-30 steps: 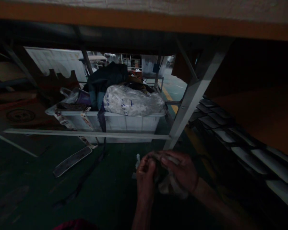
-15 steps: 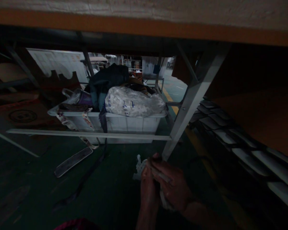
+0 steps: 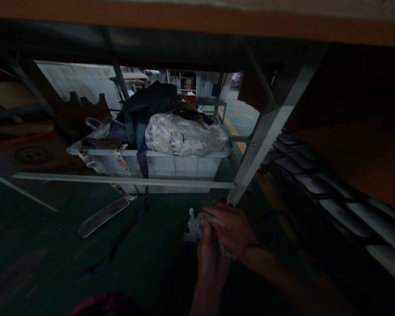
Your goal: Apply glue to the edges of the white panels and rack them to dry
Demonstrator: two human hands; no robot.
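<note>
Under the table edge, my left hand [image 3: 209, 252] and my right hand [image 3: 232, 228] are pressed together low in the view, near the foot of the metal table leg [image 3: 261, 142]. Both are closed around a pale, limp, crumpled piece of material [image 3: 193, 230]. Whether it is plastic or cloth I cannot tell in the dim light. One ragged whitish end sticks out to the left of the fingers. Another bit shows between the hands, and the rest is hidden by the fingers.
A white plastic bin [image 3: 181, 171] holds dark clothes and a clear bag [image 3: 187, 136] behind the crossbar [image 3: 125, 180]. Straps hang over its rim, and a narrow tray-like piece [image 3: 103, 216] lies on the floor. The tabletop edge [image 3: 197, 22] is overhead; pale panels [image 3: 311, 183] stand at right.
The view has dipped and shifted slightly. My right hand has turned over the left, with its fingers closer to the table leg. The pale material is still held between both hands.
</note>
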